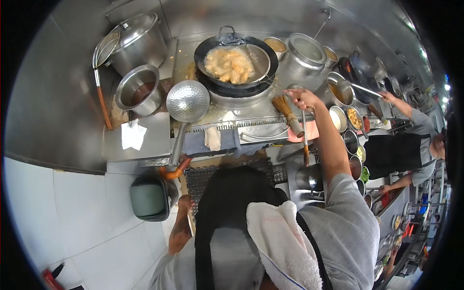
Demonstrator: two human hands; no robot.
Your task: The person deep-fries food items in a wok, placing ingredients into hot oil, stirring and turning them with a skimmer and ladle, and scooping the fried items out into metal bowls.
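My right hand (303,99) is closed around the thin handle of a wire strainer (261,62). The strainer's mesh bowl dips into the black wok (199,57) at its right side. Golden pieces of food (233,66) bubble in pale oil beside the mesh. Low by my left side hangs my left hand (185,203); its fingers are too small and partly hidden to make out a grip. Above it, a perforated metal skimmer (188,101) lies over the stove edge, its handle pointing toward me.
A lidded stockpot (140,41) and a steel pot of dark liquid (152,92) stand at left. A bamboo brush (288,116) lies right of the wok. Another person (398,150) works at right, holding a ladle (360,88). A green-lidded bin (148,198) stands on the floor.
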